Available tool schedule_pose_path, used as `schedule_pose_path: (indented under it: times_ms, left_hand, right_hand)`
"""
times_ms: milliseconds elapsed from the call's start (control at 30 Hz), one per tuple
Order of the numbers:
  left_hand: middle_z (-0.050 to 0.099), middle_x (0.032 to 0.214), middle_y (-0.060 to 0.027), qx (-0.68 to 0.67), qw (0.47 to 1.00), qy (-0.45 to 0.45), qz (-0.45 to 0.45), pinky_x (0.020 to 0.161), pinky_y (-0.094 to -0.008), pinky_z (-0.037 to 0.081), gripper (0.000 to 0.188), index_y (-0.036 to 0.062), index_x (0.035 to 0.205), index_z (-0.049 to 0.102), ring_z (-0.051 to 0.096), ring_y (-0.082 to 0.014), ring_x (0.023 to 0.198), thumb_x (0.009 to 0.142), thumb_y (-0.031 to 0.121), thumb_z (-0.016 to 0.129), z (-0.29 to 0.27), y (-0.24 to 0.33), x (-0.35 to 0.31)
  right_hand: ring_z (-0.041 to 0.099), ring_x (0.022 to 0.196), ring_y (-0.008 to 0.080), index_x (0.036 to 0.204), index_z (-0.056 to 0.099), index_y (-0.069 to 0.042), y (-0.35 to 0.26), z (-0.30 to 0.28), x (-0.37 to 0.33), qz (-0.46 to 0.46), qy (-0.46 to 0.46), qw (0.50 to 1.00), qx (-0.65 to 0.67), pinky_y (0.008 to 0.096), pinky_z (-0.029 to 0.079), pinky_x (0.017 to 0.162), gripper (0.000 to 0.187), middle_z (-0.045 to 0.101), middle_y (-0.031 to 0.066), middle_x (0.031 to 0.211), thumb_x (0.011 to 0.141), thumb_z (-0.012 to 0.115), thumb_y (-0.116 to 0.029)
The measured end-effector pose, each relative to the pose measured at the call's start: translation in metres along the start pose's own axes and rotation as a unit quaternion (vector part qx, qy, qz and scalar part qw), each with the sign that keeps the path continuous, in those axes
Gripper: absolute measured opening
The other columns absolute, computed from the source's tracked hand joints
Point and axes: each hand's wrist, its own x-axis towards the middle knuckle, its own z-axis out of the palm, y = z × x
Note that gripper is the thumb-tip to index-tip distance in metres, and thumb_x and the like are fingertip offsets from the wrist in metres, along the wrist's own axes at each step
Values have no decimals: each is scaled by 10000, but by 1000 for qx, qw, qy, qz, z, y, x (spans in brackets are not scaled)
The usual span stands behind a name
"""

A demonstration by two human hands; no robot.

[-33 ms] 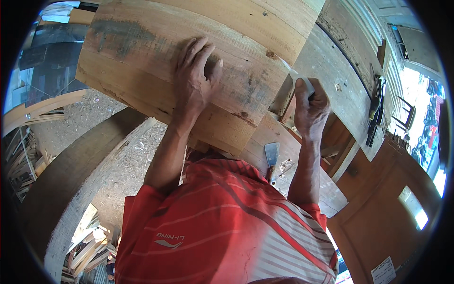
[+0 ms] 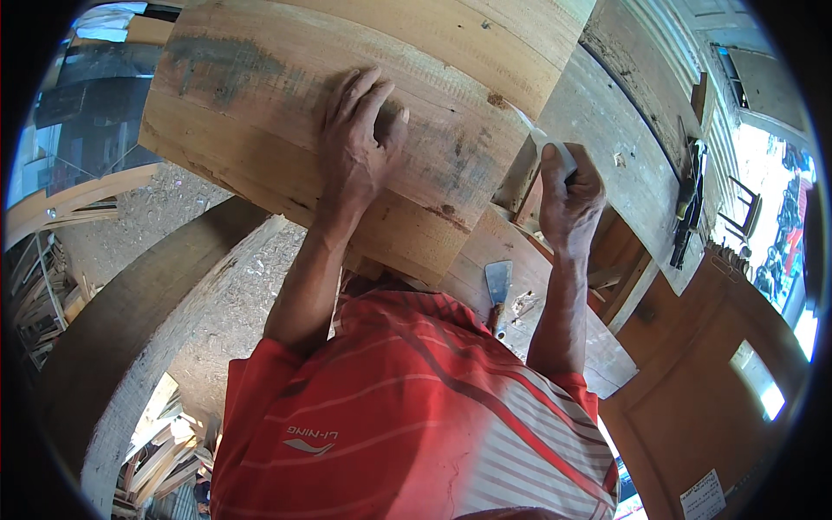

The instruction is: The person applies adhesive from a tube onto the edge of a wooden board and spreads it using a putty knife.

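Note:
My left hand [image 2: 360, 143] rests on a broad wooden panel [image 2: 260, 113] made of joined boards, with dark stains on its face. Its fingers are spread and slightly bent, and they grip nothing. To the right of the panel, my right hand [image 2: 572, 199] is closed around a white tapered tube [image 2: 556, 156], thumb pressed along it. The tube's narrow tip reaches the panel's right edge, near a seam between boards. Below, a putty knife [image 2: 498, 282] with a broad metal blade lies on a wooden surface [image 2: 563, 338] between my body and right forearm.
A long worktop [image 2: 615, 139] runs along the right, with dark tools [image 2: 691, 204] at its edge. A brown panel [image 2: 693, 364] stands at lower right. A curved thick plank [image 2: 147, 312] and scrap wood [image 2: 165, 455] are at left.

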Motion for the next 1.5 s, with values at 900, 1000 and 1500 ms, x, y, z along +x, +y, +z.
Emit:
schedule_pose_path:
  times_ms: [900,1000,1500]
  left_hand:
    - [679,1322,-149,3,1000,-16,-4,1081,-474,490,338,5,1179,712,605,-370,1276,859,95,779,-2,-2,6]
    - [679,1322,-150,3,1000,-20,-9,1082,-475,489,333,5,1176,713,605,-369,1277,862,95,776,-4,-2,7]
    - [683,1309,-165,-1,1000,-23,-4,1072,-468,498,324,-9,1171,715,612,-375,1263,868,94,766,-7,-2,11]
  right_hand:
    - [510,617,95,935,692,-23,-5,5,2,18,4,1000,-2,310,450,586,248,580,42,650,997,702,-263]
    - [512,623,96,929,687,-25,-7,7,5,26,0,1000,-4,310,450,591,257,578,39,651,1001,698,-272]
    - [504,610,111,912,682,-26,-9,11,12,13,-5,1000,-9,323,449,585,250,566,54,643,1001,691,-260]
